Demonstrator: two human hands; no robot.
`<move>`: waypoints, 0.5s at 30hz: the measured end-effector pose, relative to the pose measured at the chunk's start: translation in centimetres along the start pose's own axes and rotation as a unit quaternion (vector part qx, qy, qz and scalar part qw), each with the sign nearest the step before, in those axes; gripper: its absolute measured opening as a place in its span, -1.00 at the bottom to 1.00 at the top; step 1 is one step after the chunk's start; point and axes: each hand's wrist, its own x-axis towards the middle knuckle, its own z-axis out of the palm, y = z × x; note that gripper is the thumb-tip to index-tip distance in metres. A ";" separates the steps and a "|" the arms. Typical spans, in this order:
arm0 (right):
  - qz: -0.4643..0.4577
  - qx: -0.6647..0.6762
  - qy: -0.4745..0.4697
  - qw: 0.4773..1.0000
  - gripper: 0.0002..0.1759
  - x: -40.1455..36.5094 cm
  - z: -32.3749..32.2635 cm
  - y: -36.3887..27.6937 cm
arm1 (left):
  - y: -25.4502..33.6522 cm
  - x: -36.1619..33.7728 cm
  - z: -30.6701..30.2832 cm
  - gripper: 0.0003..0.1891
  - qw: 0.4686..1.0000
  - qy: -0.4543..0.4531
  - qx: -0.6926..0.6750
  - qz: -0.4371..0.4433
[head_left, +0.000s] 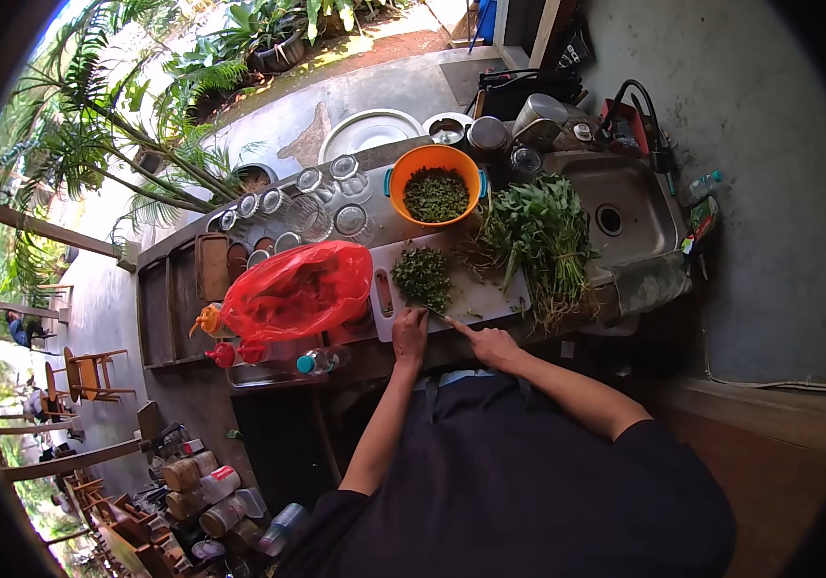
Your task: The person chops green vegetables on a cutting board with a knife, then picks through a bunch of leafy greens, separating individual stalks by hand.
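A white cutting board [490, 289] lies on the counter in front of me with a heap of chopped greens [420, 277] on its left part. At the heap's near edge, my left hand [410, 337] is closed, its fingertips against the greens. My right hand [492, 347] is closed with its index finger stretched forward, apparently along a knife [444, 317]; the handle is hidden. The short visible part of the blade reaches toward my left fingers. Uncut leafy greens with roots [548, 250] lie across the board's right end.
Behind the board stands an orange colander [435, 159] holding chopped leaves. To the left are a red plastic bag [302, 289], several glass jars [350, 222] and a bottle with a teal cap [321, 361]. A metal sink [639, 207] is at the right.
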 end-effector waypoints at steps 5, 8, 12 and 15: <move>-0.026 -0.045 -0.001 0.999 -0.18 -0.8 -1.1 1.1 | 0.0 0.0 -0.1 -0.89 1.000 -0.006 -0.011 -0.006; -0.015 -0.033 -0.005 0.999 -0.20 -1.0 -2.7 0.1 | 0.4 0.1 -0.5 -0.90 0.999 -0.016 0.018 0.026; -0.005 -0.010 0.015 1.000 -0.21 -0.9 -3.0 -1.1 | 0.1 -0.2 -0.4 -0.90 0.999 -0.012 0.027 0.042; 0.018 0.013 -0.025 0.999 -0.23 -1.1 -3.5 -2.3 | 0.0 0.1 -0.2 -0.88 1.000 -0.026 0.003 0.010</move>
